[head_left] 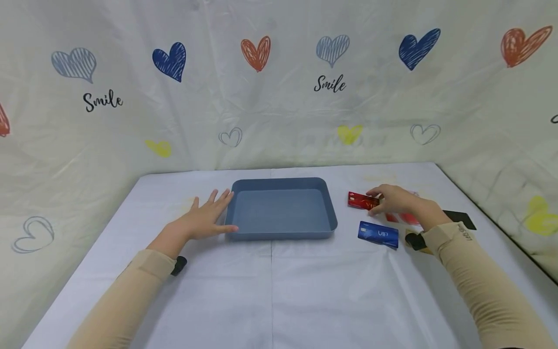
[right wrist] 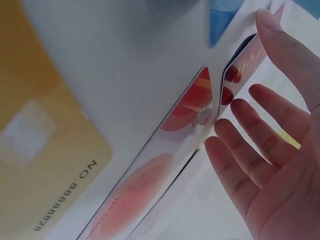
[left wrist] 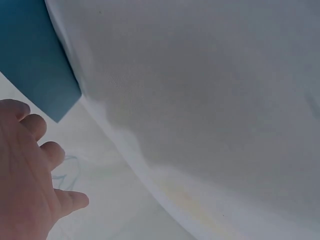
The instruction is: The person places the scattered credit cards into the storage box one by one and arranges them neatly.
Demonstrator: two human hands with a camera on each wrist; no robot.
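Observation:
My left hand is spread beside the blue-grey tray, fingertips at its left rim and thumb at the near left corner. In the left wrist view the tray shows just beyond the fingers. My right hand reaches over a red VIP card, thumb at its near long edge and fingertips at its far one. The right wrist view shows this red card between thumb and fingers. A pink-and-red patterned card lies beneath the palm, partly hidden in the head view.
A blue VIP card lies nearer me. The gold card is mostly covered by my right wrist in the head view. A black card lies to the right, near the edge of the white-covered table. Behind hangs a heart-patterned curtain.

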